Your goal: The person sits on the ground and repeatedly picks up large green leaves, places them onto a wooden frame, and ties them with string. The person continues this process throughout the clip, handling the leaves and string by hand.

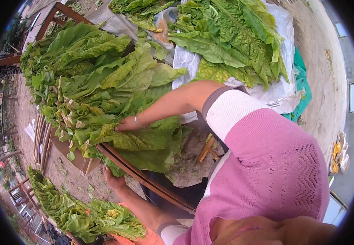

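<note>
A thick row of large green leaves (103, 85), tobacco by their look, lies before me with stem ends towards the left. My right hand (127, 123), with a bracelet at the wrist, reaches in from above; its fingers pinch a yellow-green leaf (134, 139) near the stem end, fingertips partly hidden. Below it, a brown bar with a dark lengthwise groove (146, 180) slants from the leaves towards my body. My left hand (114, 179) is under the bar's far end, touching a hanging leaf (114, 169); whether it grips is unclear.
More leaves (226, 36) lie piled on white sheeting (282, 27) at upper right. Another leaf row (82, 214) is at lower left. Sticks (42, 137) and a cardboard box (72, 153) stand beyond the leaves. A brown frame (49, 20) shows at upper left.
</note>
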The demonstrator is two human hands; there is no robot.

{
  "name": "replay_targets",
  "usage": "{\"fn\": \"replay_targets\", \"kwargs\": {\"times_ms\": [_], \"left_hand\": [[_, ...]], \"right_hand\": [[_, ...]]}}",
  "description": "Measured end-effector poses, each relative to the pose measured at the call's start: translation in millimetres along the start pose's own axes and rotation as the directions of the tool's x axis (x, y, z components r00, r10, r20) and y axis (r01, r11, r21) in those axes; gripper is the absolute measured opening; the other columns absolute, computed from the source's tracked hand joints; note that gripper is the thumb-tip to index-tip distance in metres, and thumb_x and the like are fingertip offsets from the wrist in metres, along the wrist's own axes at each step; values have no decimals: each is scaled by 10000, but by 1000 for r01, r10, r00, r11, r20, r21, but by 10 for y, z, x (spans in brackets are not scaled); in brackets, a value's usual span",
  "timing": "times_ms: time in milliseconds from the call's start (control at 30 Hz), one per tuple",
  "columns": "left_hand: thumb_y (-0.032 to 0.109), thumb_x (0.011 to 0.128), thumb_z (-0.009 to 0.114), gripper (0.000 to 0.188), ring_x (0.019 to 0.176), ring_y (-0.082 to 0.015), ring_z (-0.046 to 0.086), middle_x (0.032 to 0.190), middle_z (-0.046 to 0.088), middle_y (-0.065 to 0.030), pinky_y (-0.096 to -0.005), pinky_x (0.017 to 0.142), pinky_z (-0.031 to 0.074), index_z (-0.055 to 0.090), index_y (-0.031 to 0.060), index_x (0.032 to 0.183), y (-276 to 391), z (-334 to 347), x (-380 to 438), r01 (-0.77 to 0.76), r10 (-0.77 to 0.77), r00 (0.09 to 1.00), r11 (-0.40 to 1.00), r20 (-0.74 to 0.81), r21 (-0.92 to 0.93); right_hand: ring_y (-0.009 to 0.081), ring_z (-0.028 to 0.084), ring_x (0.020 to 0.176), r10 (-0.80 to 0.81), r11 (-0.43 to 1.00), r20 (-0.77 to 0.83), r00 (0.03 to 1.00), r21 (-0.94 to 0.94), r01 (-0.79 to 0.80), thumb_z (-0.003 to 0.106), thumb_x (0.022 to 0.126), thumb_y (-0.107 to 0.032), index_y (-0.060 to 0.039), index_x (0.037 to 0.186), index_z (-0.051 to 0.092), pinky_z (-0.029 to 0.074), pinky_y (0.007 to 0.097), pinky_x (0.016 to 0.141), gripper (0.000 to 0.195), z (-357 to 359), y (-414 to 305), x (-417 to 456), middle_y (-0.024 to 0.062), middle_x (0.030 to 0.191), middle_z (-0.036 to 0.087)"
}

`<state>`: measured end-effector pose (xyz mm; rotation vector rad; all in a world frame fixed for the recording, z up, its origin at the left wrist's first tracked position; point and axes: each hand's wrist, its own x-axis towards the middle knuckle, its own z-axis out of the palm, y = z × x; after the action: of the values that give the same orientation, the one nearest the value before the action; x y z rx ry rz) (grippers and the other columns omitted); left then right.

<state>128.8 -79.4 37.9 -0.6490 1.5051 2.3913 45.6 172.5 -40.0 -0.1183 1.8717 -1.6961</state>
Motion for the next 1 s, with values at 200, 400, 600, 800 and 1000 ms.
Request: {"fn": "replay_targets", "kwargs": {"times_ms": [200, 400, 600, 800, 1000], "left_hand": [[225, 888, 534, 232, 388, -76, 271, 516, 342, 3, -226, 357, 222, 509, 1, 830, 184, 94, -1236, -76, 51, 985, 986, 163, 147], [200, 900, 504, 227, 459, -83, 380, 598, 465, -18, -208, 415, 309, 518, 9, 778, -456, 1335, -1703, 75, -71, 997, 971, -25, 225], [248, 925, 470, 233, 388, -77, 306, 514, 366, -1, -213, 338, 247, 513, 35, 842, -940, 1954, -1105, 206, -148, 973, 901, -176, 382], [251, 921, 463, 227, 388, -69, 301, 518, 356, 5, -204, 332, 226, 516, 47, 836, -1052, 2061, -916, 231, -132, 958, 881, -256, 413], [250, 908, 475, 219, 384, -73, 288, 535, 377, -2, -208, 326, 213, 526, 50, 834, -1126, 2162, -781, 253, -142, 943, 892, -300, 373]], "right_hand": [[314, 490, 1119, -47, 949, -21, 999, -314, 38, 513, 756, -598, -45, 1245, 472, 399, 390, 919, 740, -1782, 397, -396, 192, 1245, 486], [300, 436, 1155, -107, 327, -864, 492, -498, -803, 663, 721, -337, -8, 1238, 419, 327, 440, 976, 659, -3529, 1865, -1348, 164, 1217, 476], [299, 564, 953, 233, 366, -672, 703, -609, -703, 574, 741, -172, -47, 1041, 547, 393, 410, 884, 326, -3535, 2450, -1660, 132, 1016, 591], [288, 527, 1000, -40, 510, -645, 763, -670, -540, 606, 720, -193, -58, 1054, 566, 431, 373, 806, 363, -3228, 1935, -1546, 121, 1018, 574], [276, 556, 919, -372, 420, -702, 607, -711, -565, 586, 706, -153, -54, 985, 547, 440, 373, 746, 298, -3289, 2476, -845, 89, 908, 573]]}}
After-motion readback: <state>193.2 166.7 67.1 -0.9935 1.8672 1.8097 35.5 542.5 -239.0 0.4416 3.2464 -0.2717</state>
